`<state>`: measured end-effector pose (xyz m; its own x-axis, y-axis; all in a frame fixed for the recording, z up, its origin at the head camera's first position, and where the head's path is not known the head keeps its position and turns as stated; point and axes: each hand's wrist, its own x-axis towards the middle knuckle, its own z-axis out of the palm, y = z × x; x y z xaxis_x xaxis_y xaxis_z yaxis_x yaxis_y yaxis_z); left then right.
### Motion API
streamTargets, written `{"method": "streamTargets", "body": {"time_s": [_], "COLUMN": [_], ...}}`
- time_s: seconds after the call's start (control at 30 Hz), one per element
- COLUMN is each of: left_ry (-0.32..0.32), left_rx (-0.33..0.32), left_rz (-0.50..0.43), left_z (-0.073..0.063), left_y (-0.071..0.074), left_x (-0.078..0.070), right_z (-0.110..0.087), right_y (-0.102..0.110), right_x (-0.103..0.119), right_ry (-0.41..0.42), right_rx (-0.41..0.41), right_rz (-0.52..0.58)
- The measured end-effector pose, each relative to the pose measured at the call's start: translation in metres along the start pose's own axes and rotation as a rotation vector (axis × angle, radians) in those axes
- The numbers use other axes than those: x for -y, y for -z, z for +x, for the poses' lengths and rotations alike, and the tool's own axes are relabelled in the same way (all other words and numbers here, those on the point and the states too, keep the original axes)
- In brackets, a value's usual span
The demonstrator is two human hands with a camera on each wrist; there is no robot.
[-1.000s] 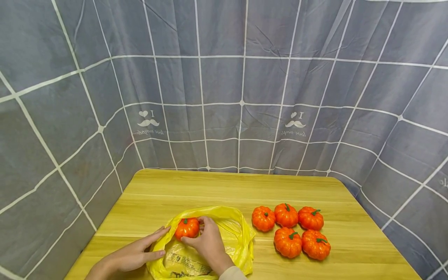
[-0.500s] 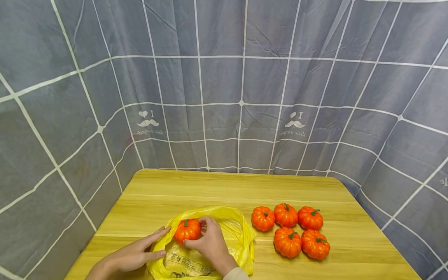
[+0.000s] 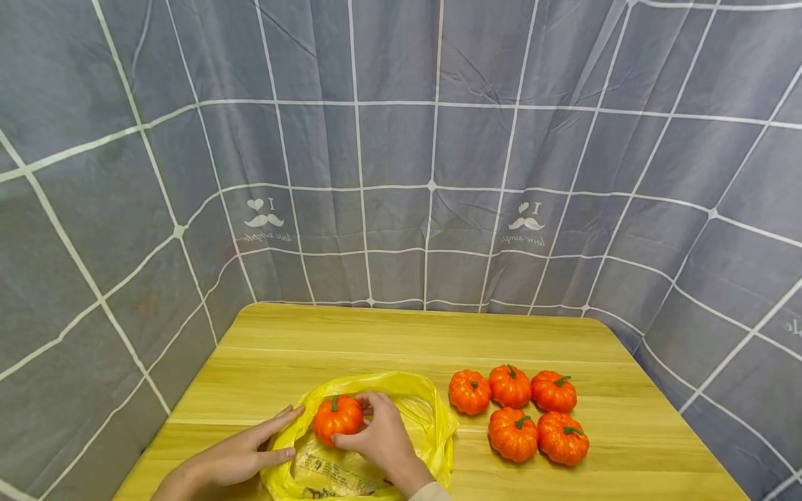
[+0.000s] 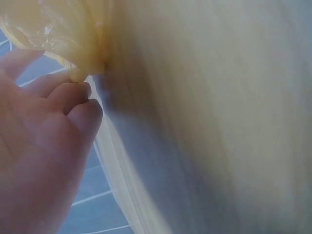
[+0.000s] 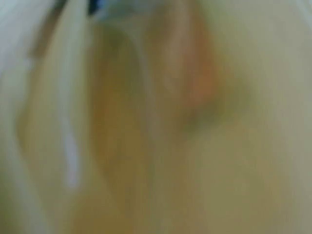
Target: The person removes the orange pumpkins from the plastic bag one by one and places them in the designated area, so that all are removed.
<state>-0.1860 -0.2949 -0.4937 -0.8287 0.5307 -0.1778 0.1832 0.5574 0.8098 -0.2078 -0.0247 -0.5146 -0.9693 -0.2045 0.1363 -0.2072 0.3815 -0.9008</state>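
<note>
A yellow plastic bag (image 3: pixel 432 445) lies with its mouth spread wide near the table's front edge. My left hand (image 3: pixel 241 449) holds the left side of its rim, fingers long and thumb over the plastic; in the left wrist view, the hand (image 4: pixel 46 117) has its fingertips against the bag (image 4: pixel 63 24). Inside the bag's mouth, my right hand (image 3: pixel 382 435) grips a small orange toy pumpkin (image 3: pixel 337 419) with a green stem, thumb on the near side and fingers on the far side. The right wrist view is too blurred to make out the hand or pumpkin.
To the bag's right, several more orange pumpkins (image 3: pixel 512 433) sit grouped in two rows on the wooden table (image 3: pixel 376 341). A grey curtain (image 3: pixel 464 153) with white grid lines surrounds the table at the back and sides.
The pumpkin in my right hand has shifted slightly toward me and to the right, its stem now more upright. My left hand stays almost still on the bag's rim.
</note>
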Motion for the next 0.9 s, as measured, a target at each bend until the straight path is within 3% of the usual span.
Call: {"method": "streamTargets", "body": {"time_s": [0.3, 0.9], "left_ry": [0.023, 0.018], "left_rx": [0.010, 0.013], "left_rz": [-0.022, -0.026], "left_z": [0.000, -0.002], "left_y": [0.001, 0.006], "left_x": [0.002, 0.006], "right_z": [-0.003, -0.016], "right_y": [0.014, 0.053], "right_x": [0.003, 0.001], "right_ry": [-0.017, -0.020], "right_rx": [0.042, -0.016], "right_rz": [0.031, 0.079]}}
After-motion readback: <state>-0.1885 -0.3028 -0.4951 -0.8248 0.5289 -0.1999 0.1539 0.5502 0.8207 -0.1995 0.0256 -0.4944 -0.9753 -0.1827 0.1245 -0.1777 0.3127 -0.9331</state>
